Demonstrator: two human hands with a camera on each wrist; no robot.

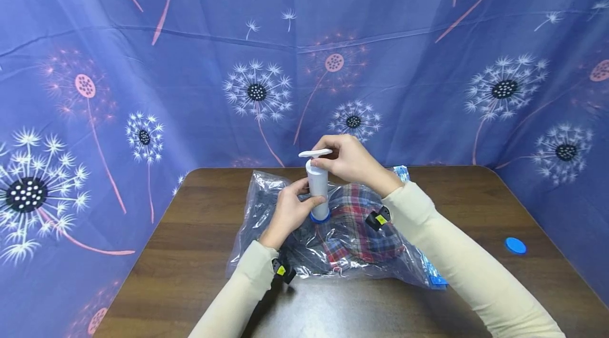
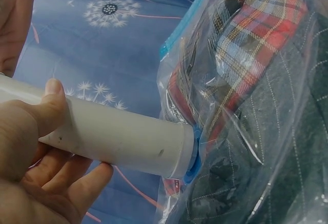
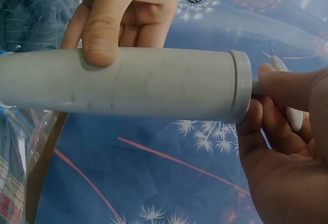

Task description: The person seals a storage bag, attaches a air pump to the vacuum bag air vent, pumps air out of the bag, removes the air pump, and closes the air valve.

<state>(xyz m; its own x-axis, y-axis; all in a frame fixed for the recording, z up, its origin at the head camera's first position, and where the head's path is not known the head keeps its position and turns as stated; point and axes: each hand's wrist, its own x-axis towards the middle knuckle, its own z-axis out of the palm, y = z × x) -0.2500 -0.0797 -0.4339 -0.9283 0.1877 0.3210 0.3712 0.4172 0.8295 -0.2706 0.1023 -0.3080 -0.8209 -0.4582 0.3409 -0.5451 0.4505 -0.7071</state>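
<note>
Between thumb and fingers of the left hand (image 1: 291, 208), a pale pump (image 1: 320, 184) is being held upright, its barrel being gripped from opposite sides. Just above those fingers, the pump's white handle (image 1: 309, 153) is being grasped by the right hand (image 1: 351, 157); handle and thin rod (image 3: 257, 87) are being pinched by right thumb and curled fingers, close to the barrel's top rim. Below the left fingers, the pump's lower end is being held against a blue ring (image 1: 320, 220) at a clear plastic bag (image 1: 257, 187). Below the right fingers, plaid cloth (image 1: 357, 208), red and blue, is being enclosed by the bag; dark pinstriped cloth (image 2: 271, 126) is being enclosed too. To the right of the right fingers, the bag's edge is being lined by a blue strip (image 1: 436, 279). Farther right, well apart from the fingers, a blue disc (image 1: 515, 245) is being carried by the wooden table (image 1: 176, 243). Behind the fingers, black cameras (image 1: 285, 270) are being worn at both wrists, beside cream sleeves (image 1: 461, 250). Beyond the fingers, a blue dandelion-print curtain (image 1: 190, 79) is being seen.
</note>
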